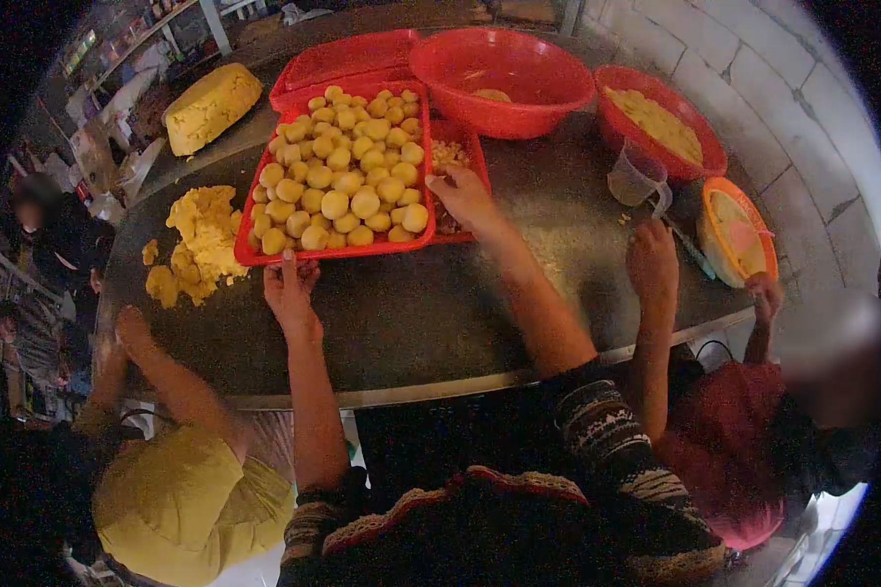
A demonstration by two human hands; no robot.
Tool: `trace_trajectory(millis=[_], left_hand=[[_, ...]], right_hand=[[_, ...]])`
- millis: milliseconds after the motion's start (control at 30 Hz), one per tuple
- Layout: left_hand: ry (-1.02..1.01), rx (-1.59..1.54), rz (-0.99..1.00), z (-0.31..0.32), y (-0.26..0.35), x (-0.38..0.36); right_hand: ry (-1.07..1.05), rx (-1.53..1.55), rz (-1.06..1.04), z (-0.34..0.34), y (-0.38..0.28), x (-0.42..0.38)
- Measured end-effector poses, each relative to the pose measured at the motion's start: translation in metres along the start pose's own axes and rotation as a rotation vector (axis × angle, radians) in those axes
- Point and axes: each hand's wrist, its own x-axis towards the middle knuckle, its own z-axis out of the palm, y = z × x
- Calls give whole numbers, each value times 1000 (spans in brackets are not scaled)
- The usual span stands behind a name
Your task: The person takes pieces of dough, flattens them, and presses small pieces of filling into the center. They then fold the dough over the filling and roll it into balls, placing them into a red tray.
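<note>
A red rectangular tray (pixel 372 247) full of round yellow dough balls (pixel 335 203) is in front of me. My left hand (pixel 292 298) grips its near edge, with some fingers hidden below the rim. At the right side, my right hand (pixel 468 201) is closed at the tray's rim. Partly covered by this tray is another red tray (pixel 481 181) with small pale pieces in it. Crumbly yellow dough (pixel 206 235) lies loose just left of the tray.
Behind stand a large red basin (pixel 504 122) and a red bowl of yellow mixture (pixel 661 127). A big dough block (pixel 212 106) sits back left. On the right, a co-worker's hand (pixel 653 256) holds a clear measuring jug (pixel 638 174) near an orange-rimmed bowl (pixel 771 249). Another person's hand (pixel 135 328) is left.
</note>
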Motion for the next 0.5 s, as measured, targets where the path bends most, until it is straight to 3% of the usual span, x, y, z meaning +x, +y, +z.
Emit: trace_trajectory(millis=[100, 333, 400, 500], left_hand=[[-8, 15, 8, 2, 3, -3], [-2, -111, 32, 3, -1, 4], [-10, -139, 13, 4, 0, 1], [-11, -121, 9, 7, 6, 2]], right_hand=[[51, -62, 125, 8, 4, 0], [104, -139, 89, 5, -6, -7], [-32, 33, 30, 4, 19, 5], [-44, 8, 0, -4, 34, 2]])
